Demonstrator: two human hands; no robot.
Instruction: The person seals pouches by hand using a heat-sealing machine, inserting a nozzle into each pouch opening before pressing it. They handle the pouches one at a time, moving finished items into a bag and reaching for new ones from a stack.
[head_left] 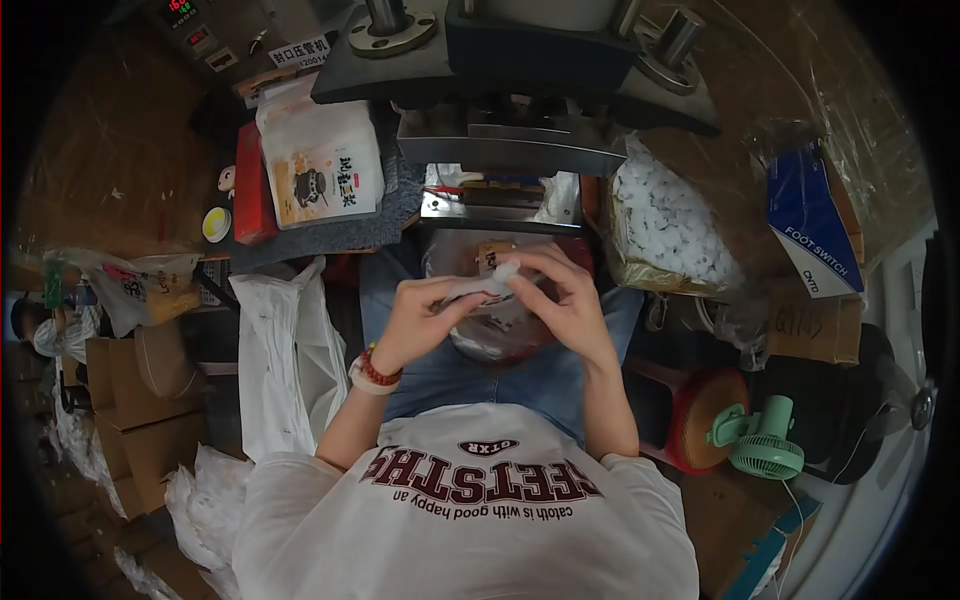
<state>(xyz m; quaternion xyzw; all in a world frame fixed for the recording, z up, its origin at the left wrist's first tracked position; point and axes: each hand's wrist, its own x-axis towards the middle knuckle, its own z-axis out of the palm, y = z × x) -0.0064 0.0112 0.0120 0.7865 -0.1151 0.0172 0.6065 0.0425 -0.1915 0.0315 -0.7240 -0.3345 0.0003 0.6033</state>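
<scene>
Above my lap, my left hand (pixel 415 315) pinches one side of a whitish translucent plastic pouch (pixel 468 289) between thumb and fingers. My right hand (pixel 567 305) is closed around a small white spout (pixel 506 270) at the pouch's edge, with thumb and fingertips on it. Most of the pouch is covered by my fingers. Under both hands, a clear plastic bag (pixel 490 335) with printed pouches inside rests between my knees. In front of me is a press machine with a wide metal jaw (pixel 510 145).
Printed pouches (pixel 325 175) lie stacked at the left on a grey cloth. A bag of small white plastic pieces (pixel 670 220) stands right of the machine. Further right are a blue foot switch box (pixel 810 220), a red-rimmed stool (pixel 708 420) and a green fan (pixel 768 445).
</scene>
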